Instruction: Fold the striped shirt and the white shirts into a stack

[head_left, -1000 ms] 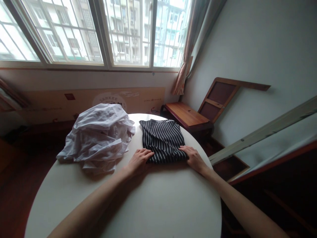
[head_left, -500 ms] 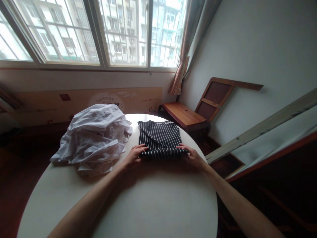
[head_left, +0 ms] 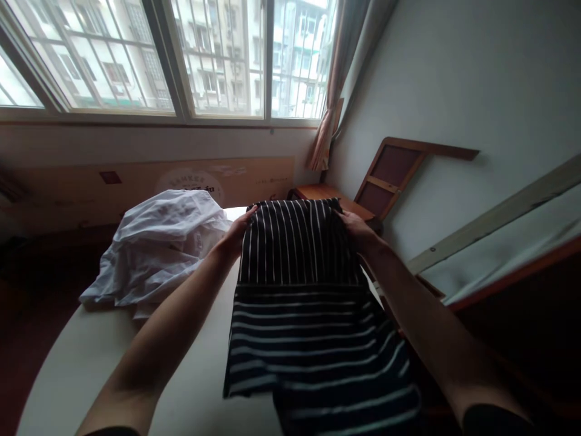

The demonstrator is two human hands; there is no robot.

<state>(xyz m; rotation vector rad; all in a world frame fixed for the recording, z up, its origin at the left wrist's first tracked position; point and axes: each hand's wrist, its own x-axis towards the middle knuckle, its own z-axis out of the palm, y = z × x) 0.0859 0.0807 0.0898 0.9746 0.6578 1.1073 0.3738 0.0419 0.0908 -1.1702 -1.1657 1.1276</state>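
Two hands of yours hold up one black cloth with white stripes [head_left: 299, 303], which is spread between them above the right part of the white tabletop [head_left: 200, 363]. Your left hand [head_left: 238, 231] is closed on the cloth's far left corner, and your right hand [head_left: 357, 229] is closed on its far right corner; most of the fingers are hidden by the cloth, so you cannot tell exactly how they sit. Stripes run lengthwise on the upper part and crosswise below a straight edge; the blurred lower end hangs toward you and covers the tabletop's right edge from view. A rumpled heap of white cloth [head_left: 158, 236] lies at the tabletop's far left edge, just beside your left forearm and apart from the striped piece. Past the far edge stand a printed board [head_left: 254, 172] and, to the right, a wooden seat [head_left: 313, 191]
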